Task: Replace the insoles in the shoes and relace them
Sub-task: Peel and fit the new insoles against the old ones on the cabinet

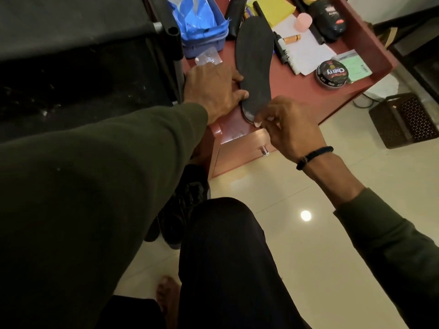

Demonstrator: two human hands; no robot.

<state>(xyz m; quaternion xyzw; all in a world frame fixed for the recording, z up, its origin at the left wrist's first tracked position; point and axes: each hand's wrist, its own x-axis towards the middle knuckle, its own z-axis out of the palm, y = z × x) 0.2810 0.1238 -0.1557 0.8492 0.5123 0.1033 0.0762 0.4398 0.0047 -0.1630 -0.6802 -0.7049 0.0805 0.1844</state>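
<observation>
We pressed our flat left hand (213,90) on the dark flat foam insole (255,65) to steady it on the reddish table (297,91) while our right hand (288,125) pinched its heel.

Dark insole (255,65), flat on table (308,91)

Glossy cream tile floor (308,233), reddish table (297,91)

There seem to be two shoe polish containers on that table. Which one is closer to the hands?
The flat round Cherry tin, lying beside the green card. The other, a taller black bottle, stands farther back near the pink cap.
</observation>
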